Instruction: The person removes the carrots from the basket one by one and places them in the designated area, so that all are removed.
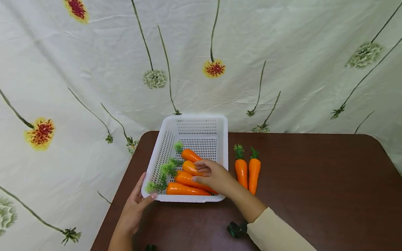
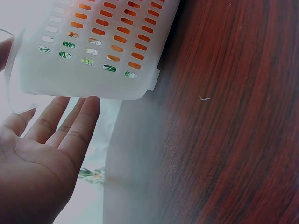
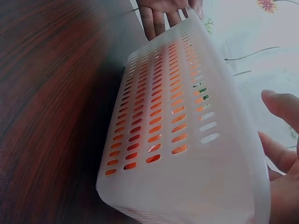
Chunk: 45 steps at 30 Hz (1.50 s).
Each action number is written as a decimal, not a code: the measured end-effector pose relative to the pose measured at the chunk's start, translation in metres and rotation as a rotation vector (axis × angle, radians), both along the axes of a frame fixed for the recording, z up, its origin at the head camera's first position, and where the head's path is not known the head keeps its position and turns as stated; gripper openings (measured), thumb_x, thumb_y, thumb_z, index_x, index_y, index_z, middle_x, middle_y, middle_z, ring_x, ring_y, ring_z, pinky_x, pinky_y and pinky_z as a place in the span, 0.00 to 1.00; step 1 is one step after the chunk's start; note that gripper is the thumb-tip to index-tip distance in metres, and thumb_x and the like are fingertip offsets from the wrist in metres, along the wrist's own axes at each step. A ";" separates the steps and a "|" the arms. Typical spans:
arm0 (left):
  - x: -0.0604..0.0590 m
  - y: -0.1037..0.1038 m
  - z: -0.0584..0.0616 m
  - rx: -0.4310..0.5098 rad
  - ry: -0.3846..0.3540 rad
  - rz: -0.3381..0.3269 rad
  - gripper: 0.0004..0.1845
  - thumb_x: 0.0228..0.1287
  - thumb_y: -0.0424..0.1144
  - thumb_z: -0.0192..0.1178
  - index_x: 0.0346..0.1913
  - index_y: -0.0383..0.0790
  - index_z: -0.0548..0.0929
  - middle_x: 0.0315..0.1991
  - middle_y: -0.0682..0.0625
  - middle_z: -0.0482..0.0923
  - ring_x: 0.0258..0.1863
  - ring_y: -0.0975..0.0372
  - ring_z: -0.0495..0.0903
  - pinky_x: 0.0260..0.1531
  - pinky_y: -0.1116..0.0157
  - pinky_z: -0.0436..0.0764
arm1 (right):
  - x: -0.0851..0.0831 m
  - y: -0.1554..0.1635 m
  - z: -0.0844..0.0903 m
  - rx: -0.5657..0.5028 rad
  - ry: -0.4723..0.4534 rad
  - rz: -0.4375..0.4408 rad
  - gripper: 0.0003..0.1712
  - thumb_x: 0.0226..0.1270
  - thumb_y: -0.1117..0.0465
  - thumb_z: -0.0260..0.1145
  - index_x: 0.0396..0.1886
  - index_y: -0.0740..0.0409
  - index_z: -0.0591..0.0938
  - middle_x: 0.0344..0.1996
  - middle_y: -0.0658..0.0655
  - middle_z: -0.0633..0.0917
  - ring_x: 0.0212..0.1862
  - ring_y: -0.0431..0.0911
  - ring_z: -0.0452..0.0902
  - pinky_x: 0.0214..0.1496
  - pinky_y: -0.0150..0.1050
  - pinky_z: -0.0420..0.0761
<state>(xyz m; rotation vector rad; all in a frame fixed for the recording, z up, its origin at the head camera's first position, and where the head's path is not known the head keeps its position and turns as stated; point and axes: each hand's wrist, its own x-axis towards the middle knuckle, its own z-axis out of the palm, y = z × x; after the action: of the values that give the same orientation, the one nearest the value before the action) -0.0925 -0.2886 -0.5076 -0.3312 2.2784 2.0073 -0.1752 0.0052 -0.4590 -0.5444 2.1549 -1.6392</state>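
Observation:
A white perforated plastic basket [image 1: 222,143] stands on the table with several orange toy carrots [image 1: 186,190] lying in its near half, their green tops to the left. My left hand [image 1: 133,209] holds the basket's near left corner, thumb over the rim and fingers along the outer wall. In the left wrist view, the fingers [image 2: 77,128] reach up to that wall. My right hand [image 1: 214,176] is over the carrots inside the basket, thumb and fingers apart, fingertips right by the middle carrots. Nothing shows held between them. The right wrist view shows the thumb [image 3: 280,105] above the rim.
Two more carrots [image 1: 254,172] with green tops lie side by side on the dark brown table [image 1: 323,200], just right of the basket. A white cloth [image 1: 301,42] with printed flowers hangs behind the table's far edge and down its left side.

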 end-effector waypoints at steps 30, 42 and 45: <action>0.000 0.001 -0.001 0.012 -0.002 0.012 0.46 0.69 0.37 0.65 0.78 0.74 0.52 0.79 0.50 0.59 0.61 0.69 0.76 0.58 0.74 0.75 | -0.022 -0.015 -0.003 0.167 -0.165 0.338 0.56 0.58 0.47 0.77 0.81 0.51 0.57 0.77 0.57 0.64 0.79 0.53 0.58 0.79 0.52 0.61; 0.000 0.001 0.001 0.000 -0.001 0.010 0.46 0.68 0.38 0.66 0.79 0.72 0.52 0.79 0.48 0.58 0.66 0.62 0.74 0.59 0.73 0.74 | -0.022 -0.021 -0.003 0.374 -0.051 0.344 0.59 0.53 0.36 0.77 0.80 0.46 0.59 0.78 0.52 0.64 0.77 0.48 0.59 0.78 0.54 0.60; 0.000 0.001 0.001 0.012 -0.006 0.009 0.46 0.68 0.37 0.65 0.79 0.71 0.52 0.79 0.49 0.59 0.63 0.67 0.75 0.57 0.77 0.75 | -0.022 -0.022 -0.003 0.357 -0.061 0.342 0.59 0.54 0.38 0.77 0.80 0.47 0.59 0.77 0.52 0.64 0.77 0.48 0.60 0.78 0.53 0.61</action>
<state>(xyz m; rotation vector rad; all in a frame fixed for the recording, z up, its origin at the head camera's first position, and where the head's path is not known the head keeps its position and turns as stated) -0.0926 -0.2876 -0.5064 -0.3463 2.2643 2.0209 -0.1970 -0.0163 -0.4625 -0.6941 2.1017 -1.0506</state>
